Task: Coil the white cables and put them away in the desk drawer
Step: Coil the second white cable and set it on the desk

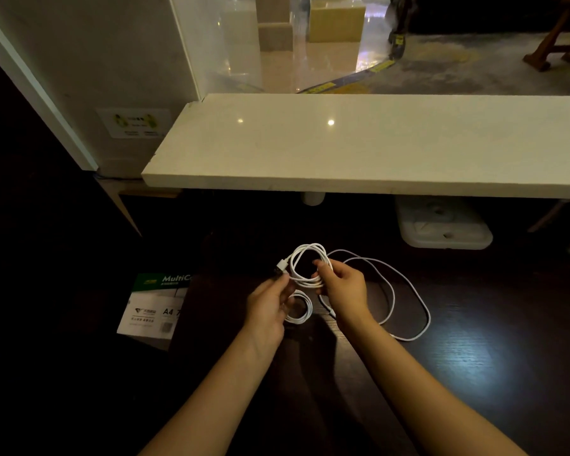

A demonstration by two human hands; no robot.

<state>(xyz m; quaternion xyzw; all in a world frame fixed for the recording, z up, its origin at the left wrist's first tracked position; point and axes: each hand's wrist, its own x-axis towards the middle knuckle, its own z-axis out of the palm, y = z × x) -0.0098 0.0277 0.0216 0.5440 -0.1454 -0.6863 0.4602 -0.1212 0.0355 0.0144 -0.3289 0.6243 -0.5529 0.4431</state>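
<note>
Green-and-white cardboard carton of A4 paper: far left, beside the dark wooden desk; contents not visible. Left hand: fingers curled, pinching the plug end of a long white cable. Small coiled white cable: on the desk, just under that hand. Right hand: curled round the long cable's wound loops, above the desk; the loose remainder trails right across the desktop. White plastic power strip: under the cream stone counter.
</note>
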